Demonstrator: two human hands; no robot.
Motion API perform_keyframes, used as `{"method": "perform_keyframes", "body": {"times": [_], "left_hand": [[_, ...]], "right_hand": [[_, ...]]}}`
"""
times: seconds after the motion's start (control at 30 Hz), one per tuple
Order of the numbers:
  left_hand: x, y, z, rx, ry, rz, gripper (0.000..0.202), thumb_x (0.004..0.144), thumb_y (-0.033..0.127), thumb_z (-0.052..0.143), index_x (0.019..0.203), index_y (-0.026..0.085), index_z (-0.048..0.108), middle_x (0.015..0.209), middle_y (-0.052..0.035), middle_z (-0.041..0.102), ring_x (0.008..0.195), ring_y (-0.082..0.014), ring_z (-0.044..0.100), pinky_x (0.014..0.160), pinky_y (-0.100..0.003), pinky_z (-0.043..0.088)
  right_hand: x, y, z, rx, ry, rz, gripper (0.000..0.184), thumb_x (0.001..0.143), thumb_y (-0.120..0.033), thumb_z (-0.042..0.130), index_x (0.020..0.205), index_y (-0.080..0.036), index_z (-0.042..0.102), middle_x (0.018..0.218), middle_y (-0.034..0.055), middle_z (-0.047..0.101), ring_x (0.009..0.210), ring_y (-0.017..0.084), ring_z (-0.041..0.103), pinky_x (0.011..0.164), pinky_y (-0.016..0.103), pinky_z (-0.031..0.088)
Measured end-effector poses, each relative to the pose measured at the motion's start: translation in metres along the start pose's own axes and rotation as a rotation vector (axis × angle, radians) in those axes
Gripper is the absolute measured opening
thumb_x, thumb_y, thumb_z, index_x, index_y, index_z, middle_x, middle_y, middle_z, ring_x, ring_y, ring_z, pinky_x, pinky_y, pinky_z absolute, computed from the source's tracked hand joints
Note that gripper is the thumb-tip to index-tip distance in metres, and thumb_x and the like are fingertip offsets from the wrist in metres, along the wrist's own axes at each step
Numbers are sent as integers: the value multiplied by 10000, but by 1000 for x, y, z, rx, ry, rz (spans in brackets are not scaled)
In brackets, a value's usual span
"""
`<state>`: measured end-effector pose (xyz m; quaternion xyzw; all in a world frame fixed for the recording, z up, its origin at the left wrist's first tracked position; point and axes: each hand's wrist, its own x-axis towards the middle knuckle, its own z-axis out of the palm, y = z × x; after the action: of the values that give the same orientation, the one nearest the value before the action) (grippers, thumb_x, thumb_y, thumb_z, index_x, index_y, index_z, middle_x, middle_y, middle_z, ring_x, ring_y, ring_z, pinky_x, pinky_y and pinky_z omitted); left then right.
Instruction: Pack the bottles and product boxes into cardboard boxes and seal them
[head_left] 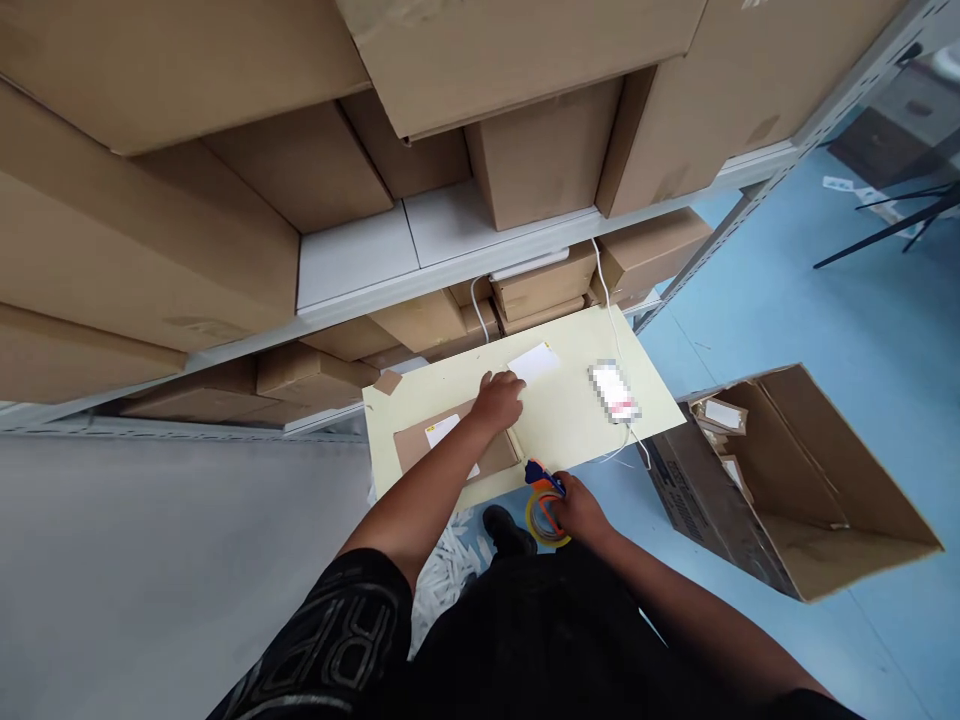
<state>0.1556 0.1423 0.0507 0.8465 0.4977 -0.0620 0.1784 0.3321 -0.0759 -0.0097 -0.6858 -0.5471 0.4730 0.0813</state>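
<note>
From where I stand, the worker's right hand (579, 512) is wrapped round a blue-and-orange tape dispenser (541, 478) at the cream table's (566, 425) near edge. Beyond, the left hand (499, 402) — fingers bent, grip impossible to tell — is by a flat cardboard parcel (495, 455) and a white label (534, 362), before shelved cartons (551, 150).

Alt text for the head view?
Right hand holds a tape dispenser by a table; left hand is over the table, near a white card and flat cardboard. Boxes line shelves ahead; an open carton stands at right.
</note>
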Motion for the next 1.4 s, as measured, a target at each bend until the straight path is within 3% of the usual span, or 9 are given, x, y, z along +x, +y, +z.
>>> {"method": "perform_keyframes", "body": {"times": [0.17,0.33,0.53,0.63,0.73,0.83,0.97,1.17,1.4], "left_hand": [[-93,-65,-11,-102,363,-273,382,945,339,539,1283,190,640,1459,-144,533,1468,-328,376,1254,-548,212],[-203,-119,11,-337,79,-316,659,842,236,589,1491,190,489,1716,-117,194,1529,-304,342,1199,-431,397],[-275,-105,40,-404,8,-237,892,755,188,715,1577,257,375,1744,-106,61,1383,-289,545,1064,-369,527],[-281,-95,43,-274,-44,-90,824,794,179,733,1551,287,427,1703,-116,247,1296,-290,609,1059,-415,518],[-268,-95,39,-93,16,-31,766,828,287,773,1533,315,473,1651,-111,376,1458,-360,429,1196,-531,344],[-247,-100,41,-31,76,-86,984,731,575,837,1578,298,421,1713,-110,235,1562,-427,187,1246,-599,187],[-235,-94,61,-113,116,-134,1122,760,682,755,1642,190,266,1737,-162,60,1573,-374,207,1240,-488,276],[-233,-71,78,-148,204,-220,1075,837,665,669,1654,162,183,1732,-193,-8,1517,-375,345,1178,-473,382],[-208,-21,92,-182,309,-397,1084,893,636,624,1655,128,43,1714,-259,-42,1552,-413,244,1174,-528,356]], "right_hand": [[-5,4,9,-13,-53,-6,528,791,-169,577,1320,-165,579,1272,138,668,1171,264,633,978,320,452],[-7,-4,33,70,-113,25,458,782,-152,566,1235,-212,583,1131,70,724,989,217,683,813,271,477],[36,-35,16,45,11,93,424,821,-207,575,1245,-216,564,970,43,735,853,206,686,718,261,465],[73,-59,-8,-65,43,106,407,844,-242,585,1249,-204,565,1001,64,730,870,214,683,705,263,459],[109,-83,-24,-107,14,74,390,840,-240,603,1229,-219,582,990,53,727,853,207,679,676,254,449],[134,-101,-31,-124,-22,37,386,834,-228,619,1220,-216,600,983,59,730,830,209,672,657,257,444],[144,-104,-37,-124,-55,16,433,841,-219,629,1271,-196,591,990,77,737,806,205,667,662,265,454],[88,-55,-33,-114,-95,-13,456,831,-185,602,1287,-204,591,1061,61,740,936,220,691,789,278,496],[-4,0,30,86,-168,-41,481,816,-156,508,1287,-237,566,1092,27,759,980,217,715,860,297,530]]}}
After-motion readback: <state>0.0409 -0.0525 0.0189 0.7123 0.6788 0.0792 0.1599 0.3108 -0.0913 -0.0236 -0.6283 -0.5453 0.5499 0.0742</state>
